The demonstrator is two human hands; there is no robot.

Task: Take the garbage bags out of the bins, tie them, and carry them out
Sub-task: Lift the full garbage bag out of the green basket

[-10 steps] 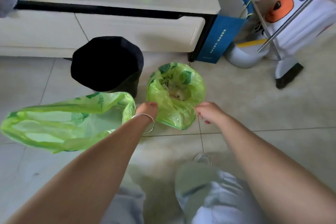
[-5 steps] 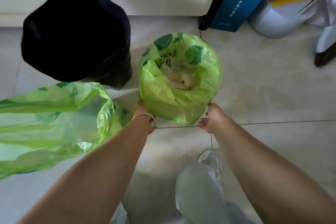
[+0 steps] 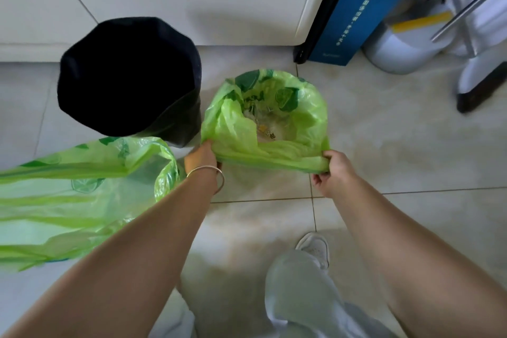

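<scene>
crouching over the pale tiled floor [image 3: 397, 145], i had my left hand [image 3: 201, 156] and right hand [image 3: 333, 171] pinching the green garbage bag [image 3: 310, 123] rim, beside the black bin [image 3: 129, 77] and white cabinet [image 3: 192, 5].

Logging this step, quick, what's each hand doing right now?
Left hand: grips the near rim of the filled green bag.
Right hand: pinches that same rim.

Hidden and cut off

Left grip [image 3: 202, 157] fingers hide behind the filled bag's [image 3: 310, 123] rim; the flat bag [image 3: 68, 200] beyond it leaves frame.
</scene>
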